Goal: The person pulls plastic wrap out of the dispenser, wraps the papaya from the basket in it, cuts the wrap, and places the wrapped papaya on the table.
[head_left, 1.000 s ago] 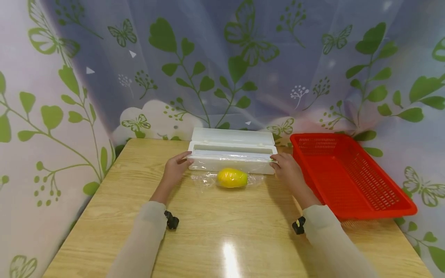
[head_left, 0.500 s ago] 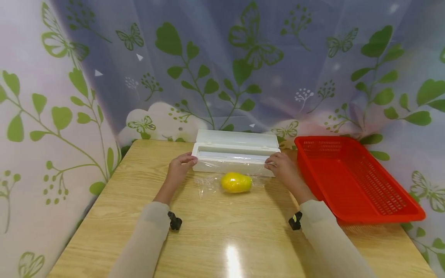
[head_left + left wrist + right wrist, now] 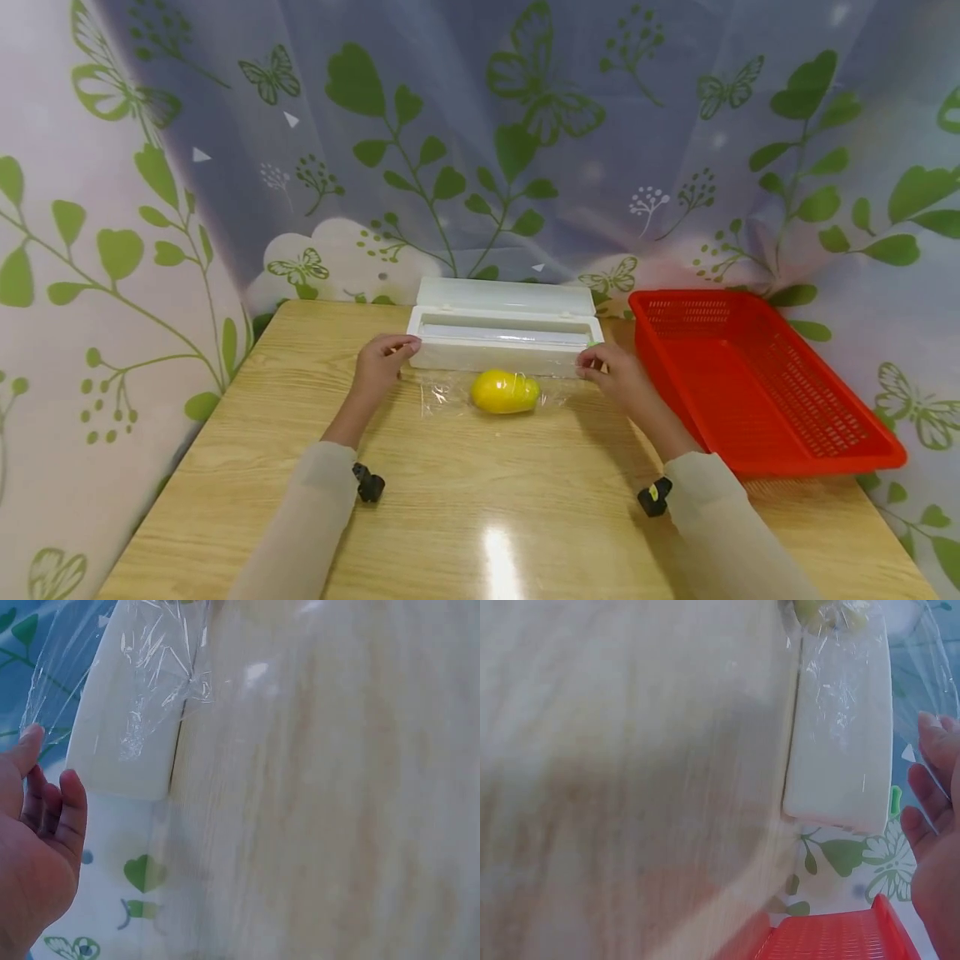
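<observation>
A white cling film dispenser (image 3: 487, 358) stands at the table's back with its lid tipped back and a film roll inside. Just in front lies a yellow mango-like fruit (image 3: 504, 392) covered in clear cling film (image 3: 445, 395), whose loose ends spread to both sides. My left hand (image 3: 380, 367) is at the dispenser's left front corner; in the left wrist view its thumb and forefinger pinch the film's edge. At the right front corner, my right hand (image 3: 615, 377) pinches the film between thumb and fingertips. Stretched film rises to the fingers in both wrist views.
A red plastic basket (image 3: 817, 465) stands to the right, close beside my right forearm. A small green piece (image 3: 895, 801) shows at the dispenser's right end. The wooden table (image 3: 450, 508) meets a patterned cloth backdrop (image 3: 450, 125) behind and at the sides.
My right hand moves first inward along the dispenser's front, then a little toward me and lower. My left hand stays at the left corner. The head view shifts slightly.
</observation>
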Tool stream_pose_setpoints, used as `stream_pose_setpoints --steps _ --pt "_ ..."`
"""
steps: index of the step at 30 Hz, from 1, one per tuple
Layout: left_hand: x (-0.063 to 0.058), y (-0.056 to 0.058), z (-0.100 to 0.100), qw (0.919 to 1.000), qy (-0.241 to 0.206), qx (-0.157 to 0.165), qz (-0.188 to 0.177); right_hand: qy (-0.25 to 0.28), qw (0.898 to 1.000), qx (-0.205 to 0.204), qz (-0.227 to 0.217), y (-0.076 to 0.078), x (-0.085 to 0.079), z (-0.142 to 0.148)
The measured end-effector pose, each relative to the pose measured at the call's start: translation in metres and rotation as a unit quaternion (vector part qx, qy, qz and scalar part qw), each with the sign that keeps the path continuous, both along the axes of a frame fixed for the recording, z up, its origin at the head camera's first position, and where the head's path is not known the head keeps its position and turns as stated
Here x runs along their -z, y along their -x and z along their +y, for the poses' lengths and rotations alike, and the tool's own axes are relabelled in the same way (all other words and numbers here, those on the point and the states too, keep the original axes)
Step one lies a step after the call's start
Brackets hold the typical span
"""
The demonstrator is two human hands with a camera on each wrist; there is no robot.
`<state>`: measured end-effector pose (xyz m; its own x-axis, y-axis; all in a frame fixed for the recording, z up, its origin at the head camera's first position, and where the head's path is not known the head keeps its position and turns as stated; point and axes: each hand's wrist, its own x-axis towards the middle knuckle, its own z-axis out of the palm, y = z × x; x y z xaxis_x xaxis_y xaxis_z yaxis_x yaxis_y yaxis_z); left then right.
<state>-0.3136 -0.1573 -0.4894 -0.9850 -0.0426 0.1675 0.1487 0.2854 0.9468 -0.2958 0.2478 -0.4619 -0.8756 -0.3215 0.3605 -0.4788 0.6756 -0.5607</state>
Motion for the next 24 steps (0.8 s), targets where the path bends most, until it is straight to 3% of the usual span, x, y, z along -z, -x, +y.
stream_pose_setpoints --steps 4,9,15,20,24 --pt "-0.001 -0.010 -0.003 0.9995 -0.018 0.014 -0.023 0.004 0.997 -0.049 0.064 -0.006 0.004 0.000" --pt "-0.003 -0.026 -0.008 0.9963 -0.045 0.047 -0.056 0.003 0.983 -0.110 0.150 -0.010 0.013 0.001" --pt "-0.003 -0.043 -0.011 0.9919 -0.012 0.097 -0.081 -0.005 0.973 -0.135 0.188 -0.011 0.022 0.003" --pt "0.001 -0.050 -0.012 0.9879 0.026 0.118 -0.097 -0.038 0.982 -0.120 0.143 -0.014 0.027 0.003" --pt "0.003 -0.052 -0.011 0.9807 0.065 0.135 -0.126 -0.080 0.994 -0.068 0.024 -0.020 0.022 0.000"
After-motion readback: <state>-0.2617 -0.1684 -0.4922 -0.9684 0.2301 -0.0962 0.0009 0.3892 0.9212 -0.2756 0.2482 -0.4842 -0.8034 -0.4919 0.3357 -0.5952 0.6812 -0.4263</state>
